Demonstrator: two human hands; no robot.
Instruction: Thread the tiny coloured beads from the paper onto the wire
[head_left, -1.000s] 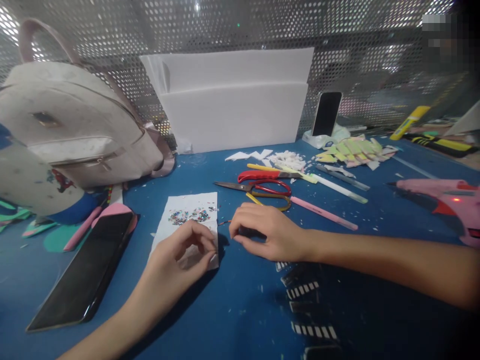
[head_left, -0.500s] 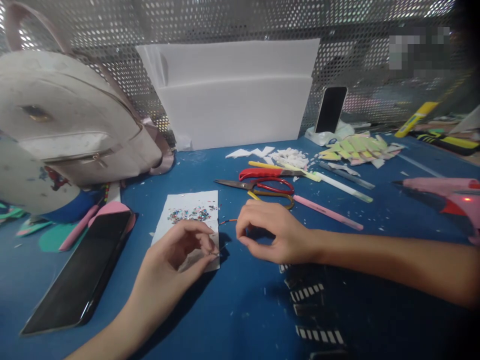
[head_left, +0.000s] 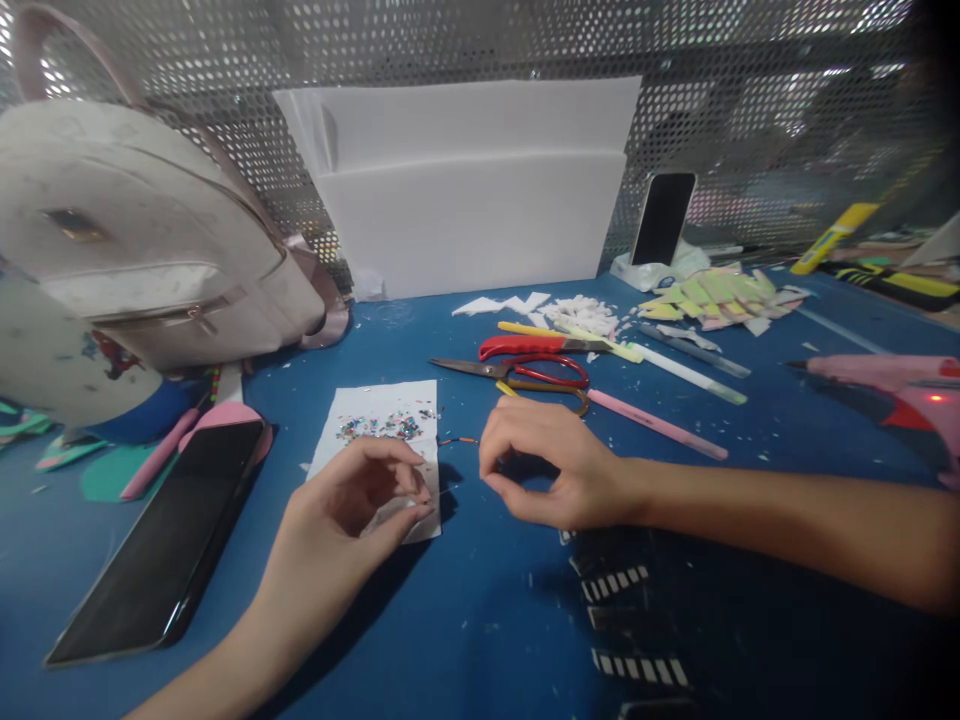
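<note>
My left hand [head_left: 360, 510] is over the lower part of a white paper [head_left: 352, 400], thumb and fingertips pinched together at something too small to name. Small multicoloured beads [head_left: 401, 425] lie scattered on that paper. To the right, my right hand [head_left: 544, 465] makes a pinch too, and whatever its fingertips hold is hidden. Between the hands runs a thin string with orange and dark pieces [head_left: 461, 440]. Just beyond my right hand lie scissors with red and brown handles [head_left: 551, 372].
A black phone [head_left: 161, 540], a pale backpack [head_left: 157, 240] and a pink pen stand or lie at left. Behind are a white board [head_left: 480, 210], an upright phone [head_left: 663, 218] and paper scraps [head_left: 712, 297]. A pink glue gun [head_left: 885, 375] lies at right.
My right hand has shifted slightly to the right, and the gap between the hands is a little wider. My left hand's fingers have closed in slightly.
</note>
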